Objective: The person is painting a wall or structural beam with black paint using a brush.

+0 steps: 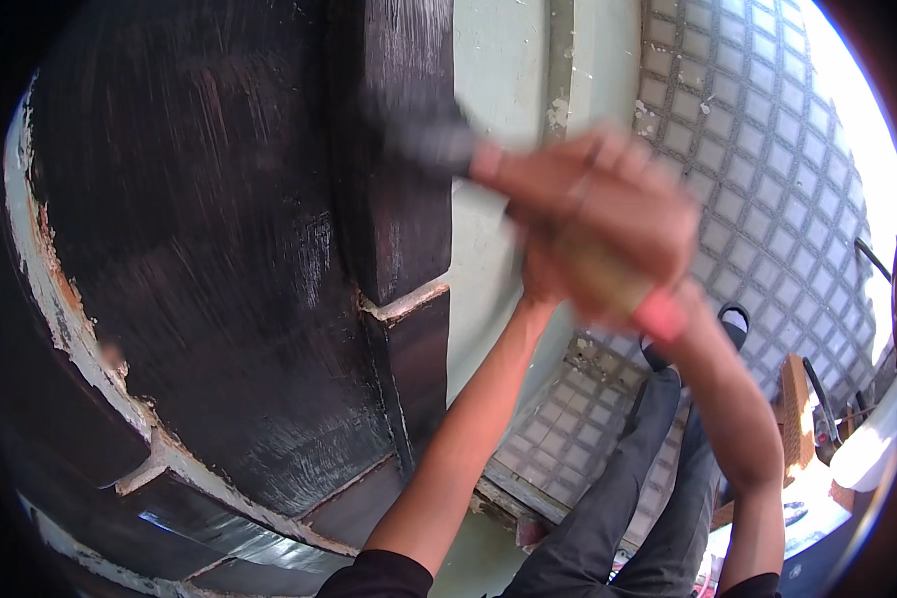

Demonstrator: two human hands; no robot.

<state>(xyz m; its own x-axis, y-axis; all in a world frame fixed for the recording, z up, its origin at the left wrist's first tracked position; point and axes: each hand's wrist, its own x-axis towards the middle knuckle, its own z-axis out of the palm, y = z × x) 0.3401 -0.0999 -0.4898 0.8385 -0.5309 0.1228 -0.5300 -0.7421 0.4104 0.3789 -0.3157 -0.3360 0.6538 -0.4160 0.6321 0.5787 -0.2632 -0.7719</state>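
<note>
My right hand (613, 202), blurred by motion, grips a flat brush. The brush's dark head (426, 138) is over the dark-coated edge strip (407, 224) of a large panel; whether the bristles touch it I cannot tell. Below the fist shows a blurred yellowish shape with a pinkish-red end (659, 314), which looks like the handle's butt. My left hand (542, 273) is mostly hidden behind the right, close to the pale green frame (493, 299); what it holds, if anything, is concealed. The dark panel (217, 224) bears streaky brush marks and thinner, lighter patches.
A peeling, pale edge (67, 299) curves along the panel's left side. Patterned square tiles (732, 149) cover the floor, with paint spots near the frame. My shoe (734, 318) stands there. At right are a wooden piece (797, 418), a white rounded object (871, 441) and dark rods.
</note>
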